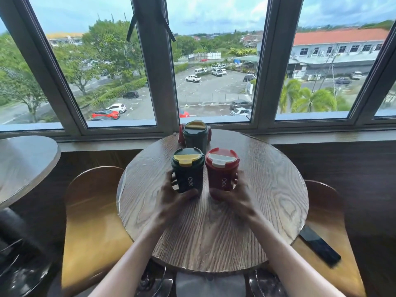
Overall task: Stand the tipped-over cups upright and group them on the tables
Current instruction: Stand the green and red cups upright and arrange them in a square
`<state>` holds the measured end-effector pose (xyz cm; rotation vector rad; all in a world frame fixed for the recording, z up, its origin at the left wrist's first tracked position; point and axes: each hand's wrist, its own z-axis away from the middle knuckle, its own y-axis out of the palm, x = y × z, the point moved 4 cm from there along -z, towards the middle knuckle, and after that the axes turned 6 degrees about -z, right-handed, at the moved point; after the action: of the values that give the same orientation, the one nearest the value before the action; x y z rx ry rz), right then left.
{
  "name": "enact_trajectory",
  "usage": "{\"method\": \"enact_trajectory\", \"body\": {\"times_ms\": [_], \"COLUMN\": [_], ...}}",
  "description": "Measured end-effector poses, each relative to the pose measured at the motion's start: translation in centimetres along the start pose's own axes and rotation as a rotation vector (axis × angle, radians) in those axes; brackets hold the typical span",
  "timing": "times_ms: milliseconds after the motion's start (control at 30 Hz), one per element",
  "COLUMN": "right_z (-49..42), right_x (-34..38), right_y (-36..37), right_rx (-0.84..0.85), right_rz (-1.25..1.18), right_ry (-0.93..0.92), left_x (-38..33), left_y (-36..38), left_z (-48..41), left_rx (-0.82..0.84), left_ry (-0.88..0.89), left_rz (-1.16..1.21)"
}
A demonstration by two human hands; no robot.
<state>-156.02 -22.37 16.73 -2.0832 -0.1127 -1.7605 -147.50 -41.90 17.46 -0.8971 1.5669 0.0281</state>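
The left hand [175, 196] wrapped the upright dark green cup [188, 170], fingers curled around its left side, thumb across the base. The right hand [233, 195] gripped the upright red cup [221, 170] likewise. Both cups stood side by side on the round wooden table [267, 189]. Beyond the fingertips stood a third, green cup [196, 136].
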Motion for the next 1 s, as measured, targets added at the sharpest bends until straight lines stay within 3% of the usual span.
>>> {"method": "enact_trajectory", "body": {"times_ms": [367,567,733,833,1000], "right_z": [-2.6,-1.8,-2.4,-6.4,-15.8], "right_x": [0.0,0.4,4.1,7.3,10.6], "right_y": [-2.0,-2.4,-5.4,-5.7,-2.0], "right_rx": [0.148,0.271,-0.067,-0.065,0.234], "right_rz": [0.039,-0.126,-0.311,-0.190,0.188], "right_ry": [0.018,0.030,-0.112,-0.125,-0.029], "left_x": [0.3,0.5,0.8,0.7,0.3], "left_y": [0.5,0.6,0.6,0.7,0.6], "left_z": [-1.2,-1.2,-1.4,-1.7,-2.1], "left_rx": [0.081,0.101,0.096,0.129,0.199], "left_ry": [-0.030,-0.050,-0.042,-0.050,-0.089], "left_rz": [0.090,0.123,0.130,0.120,0.117]}}
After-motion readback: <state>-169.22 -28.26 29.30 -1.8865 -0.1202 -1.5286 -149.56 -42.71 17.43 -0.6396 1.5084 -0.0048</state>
